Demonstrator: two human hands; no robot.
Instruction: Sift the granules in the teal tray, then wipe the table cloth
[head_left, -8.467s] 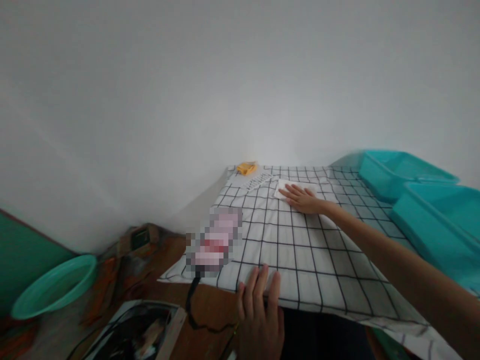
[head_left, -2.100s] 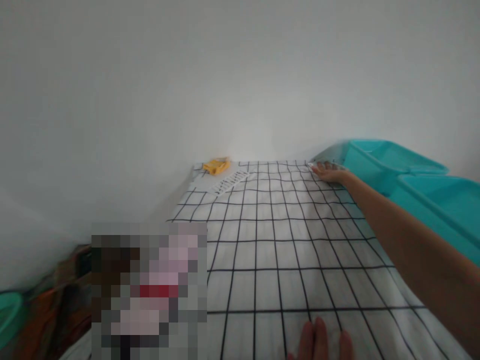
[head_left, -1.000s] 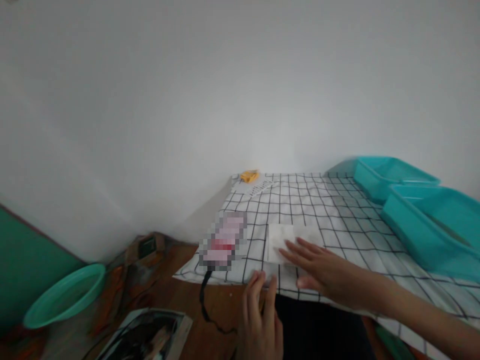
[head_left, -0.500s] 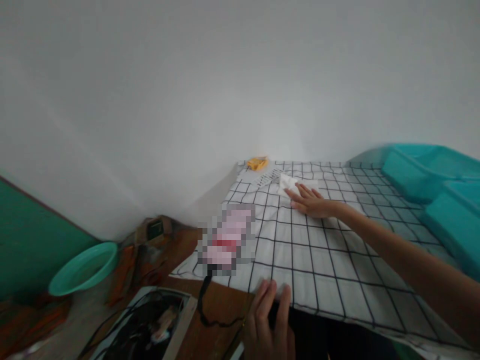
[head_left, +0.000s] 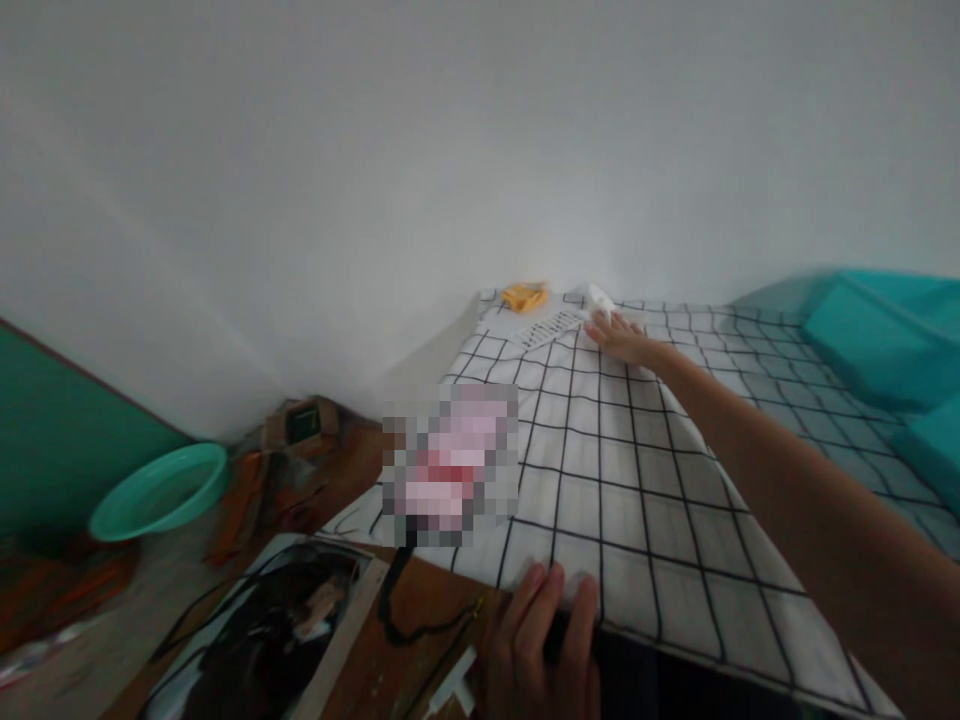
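My right hand [head_left: 621, 337] reaches across the white tablecloth [head_left: 570, 440] with its black grid lines. Its fingers are stretched out flat against a white tissue [head_left: 600, 298], which is bunched up at the fingertips near the wall. Left of that hand lies a white strip with slots [head_left: 550, 329], and behind it a small yellow packet [head_left: 525, 296]. My left hand [head_left: 544, 640] rests at the table's near edge, fingertips on the cloth's border and fingers slightly apart. A pixelated pink object [head_left: 457, 460] lies on the cloth, with a black cord [head_left: 390, 610] running from it.
Turquoise plastic bins [head_left: 877, 335] stand on the right of the table. The white wall [head_left: 480, 150] borders its far side. On the floor at left are a green basin [head_left: 161, 495] and a cardboard box [head_left: 300, 425]. An open container of dark items [head_left: 262, 630] sits at lower left.
My right hand has slid farther away toward the wall, pushing the tissue, which is now more bunched. My left hand stays at the near edge. The view has tilted slightly down.
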